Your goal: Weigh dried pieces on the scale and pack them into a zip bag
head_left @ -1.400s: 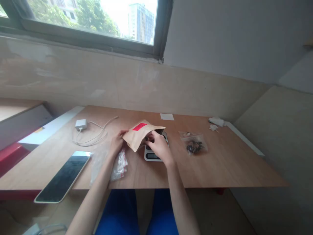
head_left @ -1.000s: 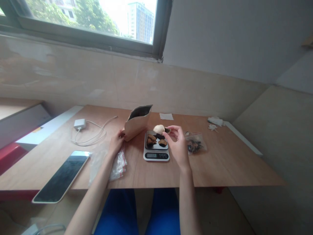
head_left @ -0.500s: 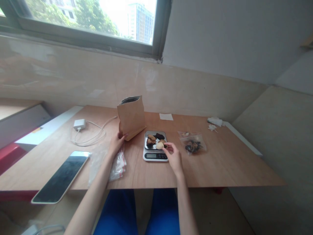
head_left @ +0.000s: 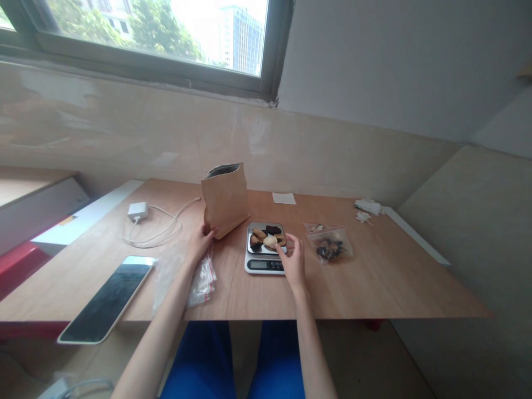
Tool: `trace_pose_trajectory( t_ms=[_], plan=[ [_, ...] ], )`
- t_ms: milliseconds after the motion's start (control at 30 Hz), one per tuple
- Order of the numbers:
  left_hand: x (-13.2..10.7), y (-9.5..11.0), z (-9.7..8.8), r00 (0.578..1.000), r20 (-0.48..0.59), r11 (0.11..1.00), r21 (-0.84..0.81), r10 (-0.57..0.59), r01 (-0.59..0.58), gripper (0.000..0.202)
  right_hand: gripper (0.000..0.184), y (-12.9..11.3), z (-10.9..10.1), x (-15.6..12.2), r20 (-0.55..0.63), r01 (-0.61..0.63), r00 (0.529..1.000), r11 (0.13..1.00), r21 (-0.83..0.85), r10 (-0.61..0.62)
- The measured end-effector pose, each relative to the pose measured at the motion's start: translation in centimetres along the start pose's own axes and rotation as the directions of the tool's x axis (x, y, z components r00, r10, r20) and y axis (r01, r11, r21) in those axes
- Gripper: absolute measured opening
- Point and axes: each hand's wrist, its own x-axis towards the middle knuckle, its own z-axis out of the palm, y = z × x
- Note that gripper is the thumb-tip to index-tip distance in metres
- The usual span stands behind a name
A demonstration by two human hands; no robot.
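Observation:
My left hand grips the lower left corner of a standing kraft paper bag, whose dark inner lining shows at the mouth. My right hand rests at the right edge of a digital kitchen scale, its fingers apart and holding nothing. Its fingertips are beside a heap of brown and dark dried pieces on the scale's metal top. A pale lump lies in the middle of the heap.
On the wooden table lie a zip bag of dark pieces, a smartphone, a white charger with cable, clear plastic bags, a white paper slip and white scraps.
The paper bag has gone from tilted over the scale to upright at its left, and the pieces now lie on the scale. My right hand has moved down, and the pale lump sits among the pieces.

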Motion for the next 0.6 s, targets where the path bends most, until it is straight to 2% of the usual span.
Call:
trace_pose_trajectory(
  t_ms=[133,300,600],
  plan=[
    [-0.1,0.2,0.0,1.0,-0.005,1.0,0.014,-0.017,0.017,0.049,0.032,1.5,-0.5,-1.3,-0.08,-0.067,0.994,0.997,0.047,0.071],
    [-0.1,0.2,0.0,0.999,-0.033,0.998,0.054,-0.024,0.026,0.044,0.03,3.4,-1.1,-2.7,-0.105,-0.16,0.98,0.984,0.079,0.168],
    [-0.1,0.3,-0.1,1.0,-0.015,0.997,0.077,-0.011,0.012,0.048,0.025,3.4,-1.4,-2.9,-0.093,-0.169,0.98,0.983,0.071,0.175]
  ],
)
